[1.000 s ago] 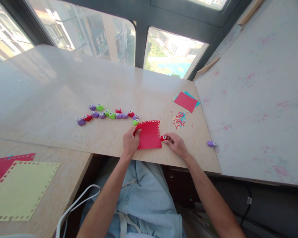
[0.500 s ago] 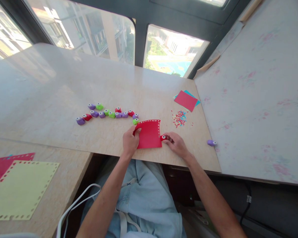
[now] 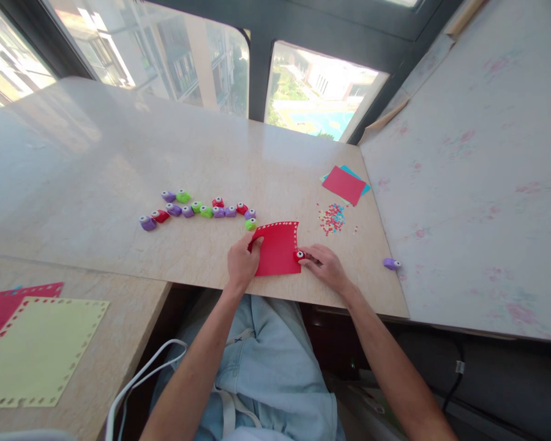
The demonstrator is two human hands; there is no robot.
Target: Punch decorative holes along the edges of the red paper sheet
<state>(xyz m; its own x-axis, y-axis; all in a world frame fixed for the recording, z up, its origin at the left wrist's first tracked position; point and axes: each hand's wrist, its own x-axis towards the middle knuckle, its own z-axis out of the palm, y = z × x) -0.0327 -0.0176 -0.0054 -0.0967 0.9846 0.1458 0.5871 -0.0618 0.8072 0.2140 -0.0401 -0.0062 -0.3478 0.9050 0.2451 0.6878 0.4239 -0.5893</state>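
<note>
A red paper sheet (image 3: 278, 250) with punched holes along its top and right edges lies near the front edge of the marble table (image 3: 119, 159). My left hand (image 3: 241, 264) pinches its left edge. My right hand (image 3: 325, 267) grips a small red punch (image 3: 299, 255) set on the sheet's right edge. A little pile of red and blue paper bits (image 3: 331, 219) lies just beyond my right hand.
A row of small purple, green and red punches (image 3: 197, 211) lies left of the sheet. Red and blue sheets (image 3: 345, 184) are stacked at the back right. One purple punch (image 3: 391, 264) sits on the right-hand board. A yellow punched sheet (image 3: 37, 352) lies at lower left.
The red punch in my right hand has slid slightly left onto the sheet's right edge. My left hand keeps its hold on the sheet.
</note>
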